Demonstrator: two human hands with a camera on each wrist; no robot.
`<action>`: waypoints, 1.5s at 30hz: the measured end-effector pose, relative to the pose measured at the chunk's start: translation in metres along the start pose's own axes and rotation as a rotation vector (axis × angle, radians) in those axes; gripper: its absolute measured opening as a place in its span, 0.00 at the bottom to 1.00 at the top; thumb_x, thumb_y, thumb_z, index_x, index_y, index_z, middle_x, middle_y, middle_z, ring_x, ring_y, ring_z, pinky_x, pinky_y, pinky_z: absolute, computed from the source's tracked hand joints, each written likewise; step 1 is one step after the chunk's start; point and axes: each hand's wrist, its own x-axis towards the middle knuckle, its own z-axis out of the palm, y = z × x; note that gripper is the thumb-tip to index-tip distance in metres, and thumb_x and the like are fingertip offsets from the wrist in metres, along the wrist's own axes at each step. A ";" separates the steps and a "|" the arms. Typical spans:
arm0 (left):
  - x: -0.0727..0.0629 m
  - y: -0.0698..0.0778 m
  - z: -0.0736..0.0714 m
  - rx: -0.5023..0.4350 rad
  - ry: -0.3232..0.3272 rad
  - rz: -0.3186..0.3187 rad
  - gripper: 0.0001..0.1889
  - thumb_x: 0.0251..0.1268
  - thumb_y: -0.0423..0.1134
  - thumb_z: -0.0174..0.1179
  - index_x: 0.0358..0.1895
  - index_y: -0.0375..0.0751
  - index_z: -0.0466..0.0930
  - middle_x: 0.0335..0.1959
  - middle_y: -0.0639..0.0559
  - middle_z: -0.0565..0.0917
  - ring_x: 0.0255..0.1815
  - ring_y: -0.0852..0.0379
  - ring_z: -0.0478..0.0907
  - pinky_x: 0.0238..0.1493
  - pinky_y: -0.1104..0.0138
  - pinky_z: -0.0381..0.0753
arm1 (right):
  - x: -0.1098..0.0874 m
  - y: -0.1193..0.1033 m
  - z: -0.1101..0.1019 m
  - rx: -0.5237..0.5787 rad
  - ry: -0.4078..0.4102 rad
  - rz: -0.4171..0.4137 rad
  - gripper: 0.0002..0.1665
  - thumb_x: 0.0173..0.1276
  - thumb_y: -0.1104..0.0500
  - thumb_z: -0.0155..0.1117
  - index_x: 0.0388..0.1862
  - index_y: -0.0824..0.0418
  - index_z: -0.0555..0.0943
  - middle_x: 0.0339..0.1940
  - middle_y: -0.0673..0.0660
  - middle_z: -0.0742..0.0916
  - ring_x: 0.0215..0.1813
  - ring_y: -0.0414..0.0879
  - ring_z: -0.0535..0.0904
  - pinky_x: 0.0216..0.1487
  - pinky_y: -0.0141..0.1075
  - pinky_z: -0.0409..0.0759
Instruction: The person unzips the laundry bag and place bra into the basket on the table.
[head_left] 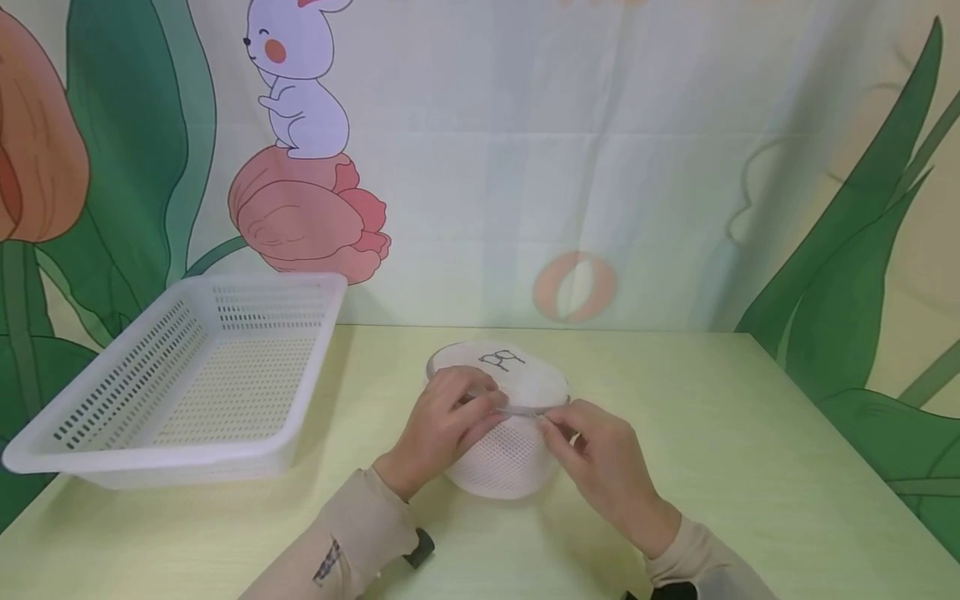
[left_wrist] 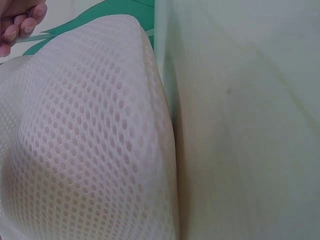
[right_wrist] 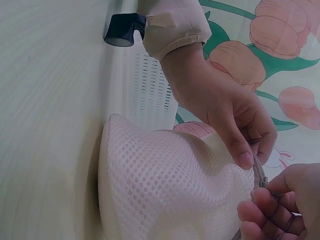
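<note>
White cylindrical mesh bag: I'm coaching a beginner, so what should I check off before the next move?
1. White cylindrical mesh bag rests on the pale yellow-green tabletop: ok.
2. Left hand grips the bag beside the narrow grey zipper: ok.
3. Right hand pinches at the zipper's slider: ok.
4. Mesh wall smooth: not ok, it is buckled.
5. Zipper fully closed: cannot tell.
6. White rectangular plastic basket apart from the bag: ok.

A pale yellow-green worktop (head_left: 780,475) is occupied on the left by a white rectangular perforated plastic basket (head_left: 187,461) and near the middle by a rounded white mesh bag (head_left: 506,462).
</note>
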 end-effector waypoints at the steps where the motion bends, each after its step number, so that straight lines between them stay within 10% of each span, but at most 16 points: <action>1: 0.000 0.000 0.000 -0.003 0.002 -0.002 0.13 0.72 0.46 0.52 0.36 0.41 0.80 0.38 0.48 0.80 0.43 0.52 0.77 0.47 0.60 0.78 | 0.000 0.000 0.000 -0.001 -0.002 0.006 0.06 0.55 0.69 0.69 0.28 0.60 0.83 0.24 0.49 0.84 0.27 0.32 0.75 0.23 0.22 0.72; 45: -0.002 -0.003 -0.004 -0.005 -0.001 -0.018 0.13 0.72 0.46 0.52 0.36 0.41 0.80 0.39 0.47 0.81 0.44 0.51 0.77 0.47 0.61 0.77 | 0.002 0.004 -0.005 -0.008 0.009 0.016 0.05 0.56 0.69 0.68 0.29 0.61 0.84 0.23 0.49 0.83 0.27 0.32 0.75 0.23 0.23 0.73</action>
